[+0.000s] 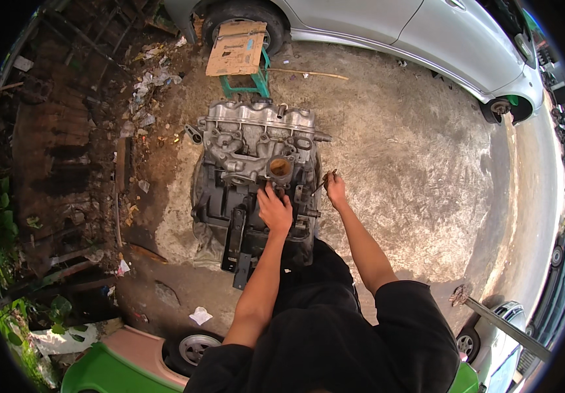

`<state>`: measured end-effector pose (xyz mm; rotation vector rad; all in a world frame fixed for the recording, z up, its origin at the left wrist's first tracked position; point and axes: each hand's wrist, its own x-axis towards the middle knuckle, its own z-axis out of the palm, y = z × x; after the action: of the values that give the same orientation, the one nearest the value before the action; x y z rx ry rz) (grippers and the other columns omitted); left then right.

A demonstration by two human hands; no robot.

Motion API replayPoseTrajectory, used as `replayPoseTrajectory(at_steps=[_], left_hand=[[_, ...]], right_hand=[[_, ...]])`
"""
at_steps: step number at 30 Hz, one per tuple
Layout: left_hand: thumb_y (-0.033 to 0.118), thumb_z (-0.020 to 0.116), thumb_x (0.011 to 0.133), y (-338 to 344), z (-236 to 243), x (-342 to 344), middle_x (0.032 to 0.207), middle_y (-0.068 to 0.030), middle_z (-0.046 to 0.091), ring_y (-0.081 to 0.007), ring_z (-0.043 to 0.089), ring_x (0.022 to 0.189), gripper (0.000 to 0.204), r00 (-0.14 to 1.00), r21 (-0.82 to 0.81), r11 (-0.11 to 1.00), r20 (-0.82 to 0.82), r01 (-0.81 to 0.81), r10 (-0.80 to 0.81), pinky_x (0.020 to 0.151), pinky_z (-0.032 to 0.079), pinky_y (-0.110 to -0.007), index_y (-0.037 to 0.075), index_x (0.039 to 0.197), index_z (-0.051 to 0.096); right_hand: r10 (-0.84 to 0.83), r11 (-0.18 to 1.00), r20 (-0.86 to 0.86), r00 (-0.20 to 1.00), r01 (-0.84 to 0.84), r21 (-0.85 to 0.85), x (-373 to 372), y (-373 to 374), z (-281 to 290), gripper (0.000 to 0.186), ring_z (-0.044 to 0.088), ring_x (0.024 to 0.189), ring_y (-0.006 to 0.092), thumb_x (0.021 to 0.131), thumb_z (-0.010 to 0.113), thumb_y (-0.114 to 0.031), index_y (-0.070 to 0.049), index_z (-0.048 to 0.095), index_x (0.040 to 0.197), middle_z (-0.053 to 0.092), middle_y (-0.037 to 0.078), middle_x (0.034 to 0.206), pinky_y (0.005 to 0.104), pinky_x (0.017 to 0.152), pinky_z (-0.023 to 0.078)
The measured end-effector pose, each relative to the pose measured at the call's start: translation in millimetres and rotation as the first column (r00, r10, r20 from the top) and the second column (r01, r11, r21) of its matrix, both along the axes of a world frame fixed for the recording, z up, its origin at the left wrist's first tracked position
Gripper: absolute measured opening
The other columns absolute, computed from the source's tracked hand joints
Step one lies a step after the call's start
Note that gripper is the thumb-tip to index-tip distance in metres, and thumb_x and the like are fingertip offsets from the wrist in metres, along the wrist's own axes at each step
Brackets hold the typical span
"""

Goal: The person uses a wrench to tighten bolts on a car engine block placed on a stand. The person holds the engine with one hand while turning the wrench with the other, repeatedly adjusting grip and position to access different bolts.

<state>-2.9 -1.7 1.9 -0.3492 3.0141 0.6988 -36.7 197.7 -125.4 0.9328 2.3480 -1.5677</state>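
1. Workpiece: engine (230,171), directly ahead of the person, low over the concrete ground (400,164). Its silver ribbed cover (256,116) faces the far side; a round opening (280,168) lies nearer the person.
2. Left hand: the left hand (274,211) is on the engine just on the near side of the round opening, fingers spread and bent. Cannot tell whether they grip a small part or only rest there.
3. Right hand: the right hand (336,190) is closed around a slender dark tool (318,187), beside the engine's right side. Tool's lower end points toward the engine; contact not resolvable at this scale.
4. Step in hand, judged: close handwork around the round opening, left fingers feeling or steadying, tool at the ready.
5. Good practice: find the exact spot by touch with the left hand, then seat the tool squarely before adding force.
6. Keep left fingertips out of the tool's slip path; metal edges nearby look likely to scrape.
7. Guard the round opening, since a dropped small part could fall in.
8. Apply force gradually; brace the engine if it rocks.
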Motion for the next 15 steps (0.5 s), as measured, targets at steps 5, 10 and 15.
replayPoseTrajectory(at_steps=[5, 10, 15], left_hand=[[0.023, 0.075, 0.087, 2, -2, 2, 0.131, -0.0259, 0.046, -0.0433, 0.053, 0.123, 0.067, 0.996, -0.082, 0.997, -0.09, 0.0, -0.008, 0.083, 0.057, -0.052, 0.005, 0.141, 0.039], [0.023, 0.075, 0.087, 1, -1, 1, 0.129, -0.0259, 0.047, -0.0436, 0.053, 0.122, 0.067, 0.999, -0.015, 1.0, -0.047, 0.002, -0.003, 0.084, 0.057, -0.052, 0.005, 0.14, 0.038], [0.023, 0.074, 0.087, 1, -2, 2, 0.128, -0.0254, 0.046, -0.0437, 0.052, 0.122, 0.067, 0.998, -0.026, 1.0, -0.06, 0.002, -0.004, 0.083, 0.057, -0.052, 0.005, 0.14, 0.038]], right_hand=[[0.11, 0.994, 0.122, 0.986, -0.108, -0.018, -34, 6, -29, 0.05, 0.06, 0.107, 0.0503, 0.1, 0.046, -0.038, 0.007, 0.066, 0.108, 0.065, 0.034, 0.107, 0.0526, 0.093, 0.047], [0.181, 0.98, 0.019, 0.983, -0.182, 0.083, -59, 8, -35, 0.042, 0.063, 0.065, 0.0277, 0.1, 0.051, -0.033, 0.007, 0.065, 0.099, 0.066, 0.018, 0.077, 0.0422, 0.061, 0.048], [0.238, 0.971, 0.111, 0.965, -0.24, 0.001, -68, 6, -10, 0.048, 0.061, 0.109, 0.0478, 0.098, 0.05, -0.035, 0.01, 0.065, 0.11, 0.065, 0.034, 0.112, 0.05, 0.093, 0.048]])
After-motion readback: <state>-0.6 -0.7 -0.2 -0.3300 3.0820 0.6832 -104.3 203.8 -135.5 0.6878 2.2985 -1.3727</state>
